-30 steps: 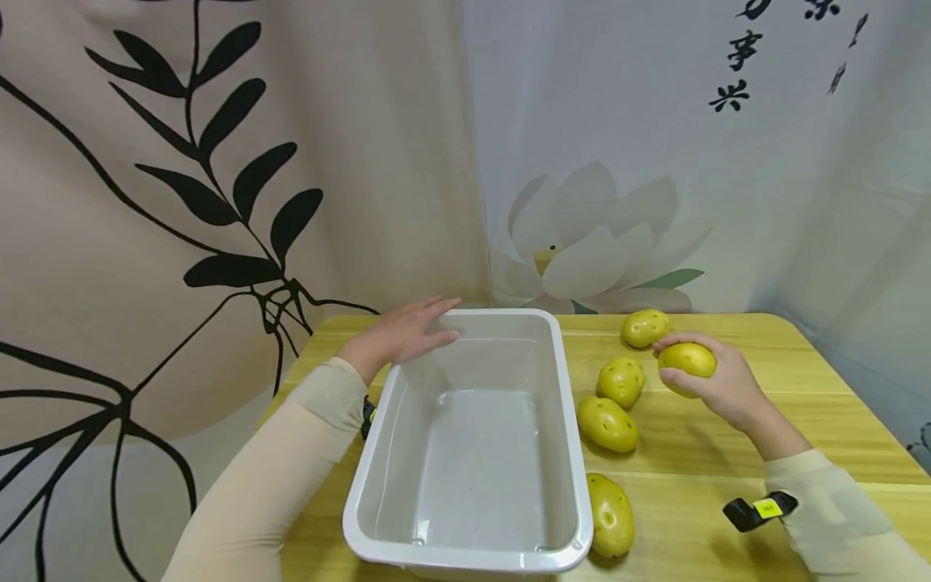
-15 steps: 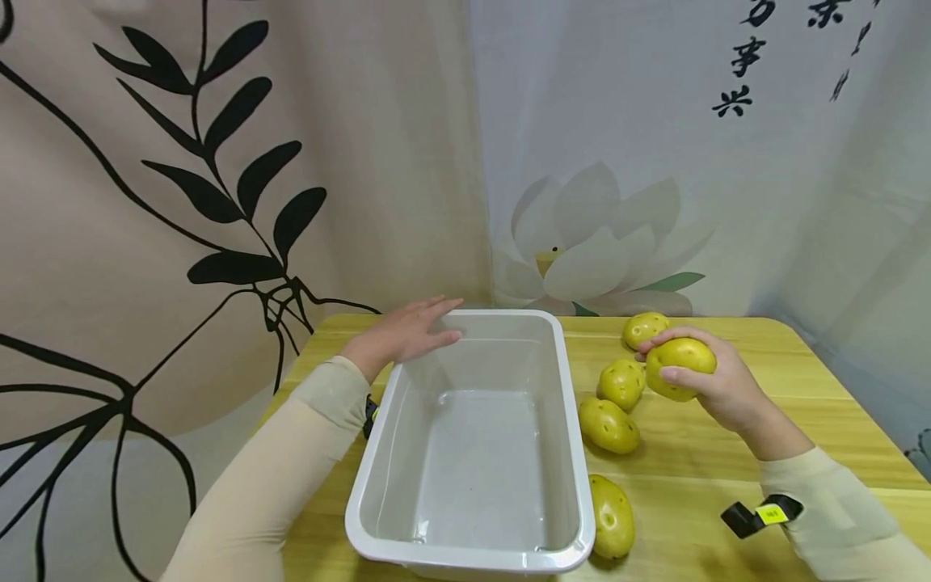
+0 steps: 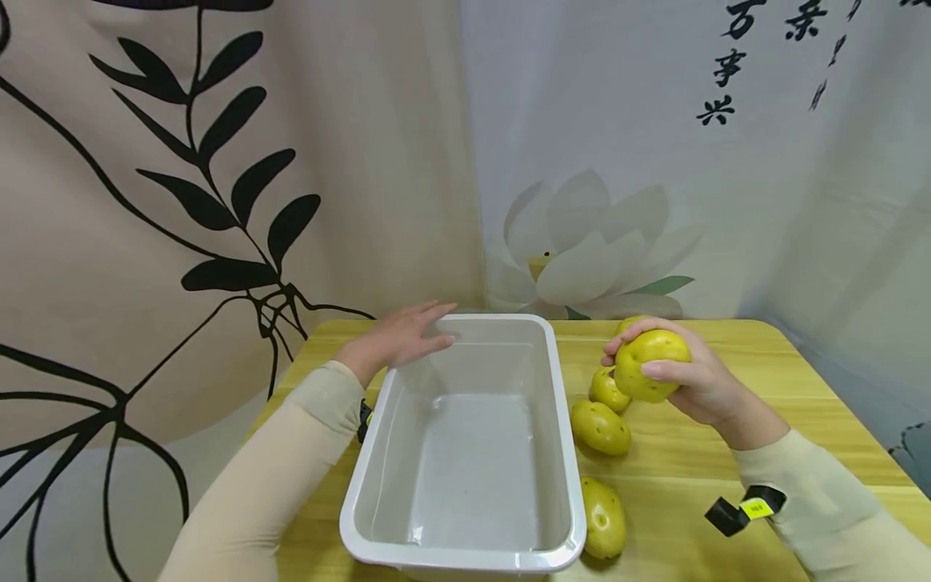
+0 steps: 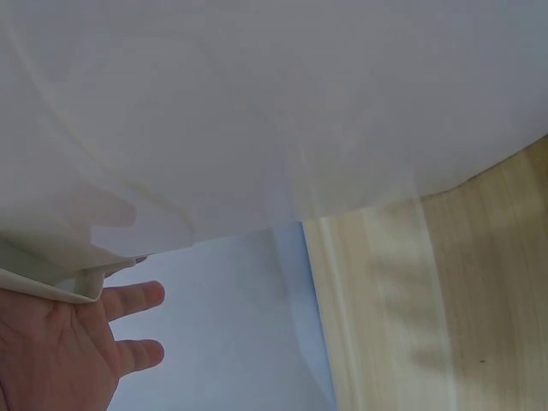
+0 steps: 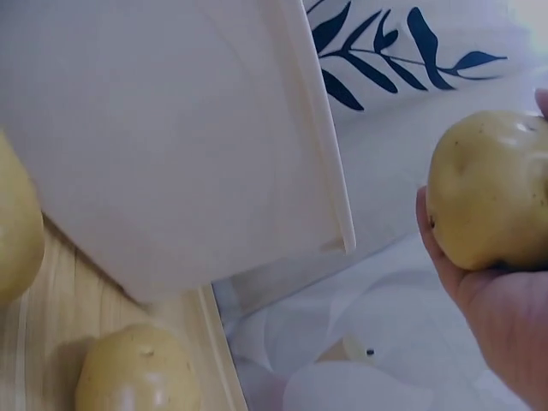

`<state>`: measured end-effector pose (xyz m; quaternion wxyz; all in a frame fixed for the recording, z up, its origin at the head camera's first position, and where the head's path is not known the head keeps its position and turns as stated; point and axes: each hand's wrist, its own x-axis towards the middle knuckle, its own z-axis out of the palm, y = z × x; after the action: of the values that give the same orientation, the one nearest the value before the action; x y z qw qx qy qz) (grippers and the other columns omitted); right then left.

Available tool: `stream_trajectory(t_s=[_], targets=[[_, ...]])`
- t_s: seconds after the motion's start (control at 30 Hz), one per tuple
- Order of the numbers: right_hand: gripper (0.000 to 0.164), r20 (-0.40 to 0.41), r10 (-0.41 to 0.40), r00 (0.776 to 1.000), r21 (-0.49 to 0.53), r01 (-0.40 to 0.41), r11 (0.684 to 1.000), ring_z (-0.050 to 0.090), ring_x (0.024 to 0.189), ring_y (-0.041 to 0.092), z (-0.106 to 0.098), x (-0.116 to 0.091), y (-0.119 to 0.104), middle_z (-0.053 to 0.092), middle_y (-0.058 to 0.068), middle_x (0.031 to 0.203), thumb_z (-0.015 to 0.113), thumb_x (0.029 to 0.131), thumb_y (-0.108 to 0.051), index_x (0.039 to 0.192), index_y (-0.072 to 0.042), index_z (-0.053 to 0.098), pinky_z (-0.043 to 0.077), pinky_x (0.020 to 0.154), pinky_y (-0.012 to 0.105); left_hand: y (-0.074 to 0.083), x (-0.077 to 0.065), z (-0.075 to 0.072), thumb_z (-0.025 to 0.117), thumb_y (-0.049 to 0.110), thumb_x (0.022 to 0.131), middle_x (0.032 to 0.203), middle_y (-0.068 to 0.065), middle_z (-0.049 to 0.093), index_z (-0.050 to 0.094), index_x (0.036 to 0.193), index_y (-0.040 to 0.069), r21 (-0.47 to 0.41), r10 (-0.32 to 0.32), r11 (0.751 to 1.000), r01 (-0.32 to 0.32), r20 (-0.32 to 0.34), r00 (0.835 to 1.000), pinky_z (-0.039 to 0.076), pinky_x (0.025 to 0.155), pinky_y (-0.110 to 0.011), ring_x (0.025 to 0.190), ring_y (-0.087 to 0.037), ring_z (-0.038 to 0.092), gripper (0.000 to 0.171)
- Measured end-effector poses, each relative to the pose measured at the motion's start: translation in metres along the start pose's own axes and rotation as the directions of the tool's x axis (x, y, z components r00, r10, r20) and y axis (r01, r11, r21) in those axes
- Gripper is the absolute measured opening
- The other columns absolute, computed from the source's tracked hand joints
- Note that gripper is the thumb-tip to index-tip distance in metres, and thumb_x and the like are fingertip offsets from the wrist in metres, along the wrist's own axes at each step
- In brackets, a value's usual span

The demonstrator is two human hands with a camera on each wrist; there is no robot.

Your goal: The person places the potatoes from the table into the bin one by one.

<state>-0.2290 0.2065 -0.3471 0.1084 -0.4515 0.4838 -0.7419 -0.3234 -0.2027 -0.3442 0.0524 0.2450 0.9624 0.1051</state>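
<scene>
A yellow potato (image 3: 649,365) with dark eyes is gripped in my right hand (image 3: 701,376), raised above the table. The right wrist view shows the same potato (image 5: 488,188) lying against the palm and fingers. My left hand (image 3: 398,339) rests with fairly straight fingers on the far left corner of a white plastic basin (image 3: 570,477). In the left wrist view the palm (image 4: 60,351) touches the rim from outside. Beside the basin's right wall lie more potatoes: one near the front (image 3: 603,517), one midway (image 3: 600,428), and two farther back, partly hidden by the right hand.
The wooden table (image 3: 698,501) extends to the right and ends at a rounded far edge. Behind it hang curtains (image 3: 378,162) printed with black leaves and a pale lotus. A black strap device (image 3: 745,509) sits at the right wrist.
My right hand has lifted the potato off the table and moved it left, toward the basin. The left hand and basin have stayed put; the view shifts slightly.
</scene>
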Motion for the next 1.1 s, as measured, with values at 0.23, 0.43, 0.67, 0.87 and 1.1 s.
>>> stream_trajectory(t_s=[0.23, 0.43, 0.67, 0.87, 1.1], targets=[[0.042, 0.09, 0.037, 0.995, 0.041, -0.041, 0.998, 0.059, 0.108, 0.037, 0.012, 0.016, -0.001, 0.058, 0.025, 0.12, 0.035, 0.084, 0.018, 0.12, 0.006, 0.052, 0.053, 0.085, 0.045, -0.001, 0.001, 0.003, 0.042, 0.061, 0.095, 0.159, -0.003, 0.018, 0.022, 0.153, 0.035, -0.002, -0.022, 1.0, 0.022, 0.011, 1.0, 0.022, 0.11, -0.058, 0.144, -0.031, 0.02, 0.067], [0.036, 0.117, 0.084, 0.99, -0.001, -0.084, 0.996, 0.058, 0.107, 0.036, 0.021, 0.028, 0.0, 0.058, 0.025, 0.118, 0.043, 0.085, 0.014, 0.118, 0.004, 0.053, 0.053, 0.085, 0.043, 0.0, 0.001, 0.001, 0.043, 0.06, 0.095, 0.159, -0.003, 0.019, 0.023, 0.153, 0.035, 0.004, -0.018, 1.0, 0.018, 0.008, 1.0, 0.022, 0.11, -0.058, 0.143, -0.032, 0.021, 0.066], [0.033, 0.143, 0.119, 0.983, -0.103, -0.105, 0.989, 0.059, 0.106, 0.04, 0.028, 0.039, 0.005, 0.059, 0.026, 0.117, 0.049, 0.085, 0.011, 0.117, 0.006, 0.053, 0.052, 0.088, 0.046, -0.001, 0.0, -0.001, 0.039, 0.064, 0.094, 0.16, -0.003, 0.017, 0.021, 0.153, 0.036, 0.019, -0.017, 1.0, 0.016, 0.01, 1.0, 0.021, 0.111, -0.057, 0.144, -0.032, 0.019, 0.068], [0.029, 0.162, 0.159, 0.974, -0.162, -0.133, 0.978, 0.061, 0.102, 0.04, 0.039, 0.048, 0.011, 0.06, 0.03, 0.109, 0.056, 0.085, 0.006, 0.114, 0.01, 0.054, 0.052, 0.087, 0.045, -0.003, 0.0, 0.002, 0.032, 0.07, 0.093, 0.16, -0.002, 0.012, 0.019, 0.153, 0.039, 0.031, -0.017, 0.999, 0.017, -0.001, 1.0, 0.016, 0.112, -0.059, 0.145, -0.033, 0.015, 0.07], [0.028, 0.179, 0.216, 0.96, -0.308, -0.154, 0.939, 0.062, 0.097, 0.042, 0.052, 0.06, 0.012, 0.063, 0.026, 0.107, 0.062, 0.084, -0.003, 0.112, 0.004, 0.059, 0.054, 0.081, 0.043, -0.001, 0.001, 0.003, 0.019, 0.077, 0.09, 0.161, -0.002, 0.01, 0.018, 0.153, 0.038, 0.049, -0.021, 0.999, 0.022, -0.012, 1.0, 0.005, 0.111, -0.064, 0.147, -0.03, 0.002, 0.075]])
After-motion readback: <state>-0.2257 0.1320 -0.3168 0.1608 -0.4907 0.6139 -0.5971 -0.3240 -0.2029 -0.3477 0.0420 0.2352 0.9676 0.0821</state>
